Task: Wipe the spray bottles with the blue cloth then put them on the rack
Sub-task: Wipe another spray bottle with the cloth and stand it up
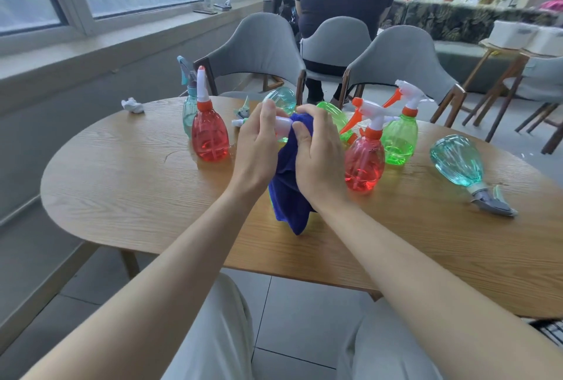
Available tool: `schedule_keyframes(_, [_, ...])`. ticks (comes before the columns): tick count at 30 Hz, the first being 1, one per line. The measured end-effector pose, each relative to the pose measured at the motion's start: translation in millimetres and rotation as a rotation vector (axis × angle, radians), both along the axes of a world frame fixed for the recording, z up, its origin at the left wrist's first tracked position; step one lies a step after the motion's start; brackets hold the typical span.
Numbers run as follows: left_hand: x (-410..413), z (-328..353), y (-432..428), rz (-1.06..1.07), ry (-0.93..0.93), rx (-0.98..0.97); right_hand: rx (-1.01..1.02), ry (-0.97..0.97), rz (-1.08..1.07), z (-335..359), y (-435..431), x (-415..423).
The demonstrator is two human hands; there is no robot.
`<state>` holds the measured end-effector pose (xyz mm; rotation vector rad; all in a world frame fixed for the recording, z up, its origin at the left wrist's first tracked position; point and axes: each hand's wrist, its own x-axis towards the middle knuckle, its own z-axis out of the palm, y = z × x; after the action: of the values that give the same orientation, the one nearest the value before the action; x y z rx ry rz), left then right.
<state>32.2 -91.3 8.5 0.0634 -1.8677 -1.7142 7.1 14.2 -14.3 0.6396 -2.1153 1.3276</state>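
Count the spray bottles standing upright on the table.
4. A teal bottle at far left, a red bottle in front of it, a second red bottle beside the right hand, a green bottle behind that. The blue cloth may hide others.

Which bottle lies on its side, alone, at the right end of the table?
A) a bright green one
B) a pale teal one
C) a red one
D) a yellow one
B: the teal bottle lies tipped over on the table with its nozzle towards the near edge, while the red bottle and green bottle nearest it stand upright.
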Motion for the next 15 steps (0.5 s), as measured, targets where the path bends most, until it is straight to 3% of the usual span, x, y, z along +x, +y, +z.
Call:
schedule_keyframes(5, [-2, 0, 0, -0.015, -0.025, -0.036, -0.055, -0.1, 0.117, 11, 12, -3])
schedule_keyframes(9, [-1, 3, 4, -0.041, -0.05, -0.072, 0.025, -0.045, 0.104, 22, 13, -3])
schedule_keyframes(15, [-3, 3, -8, -0.084, -0.105, -0.103, 0.026, -0.131, 0.113, 26, 15, -5])
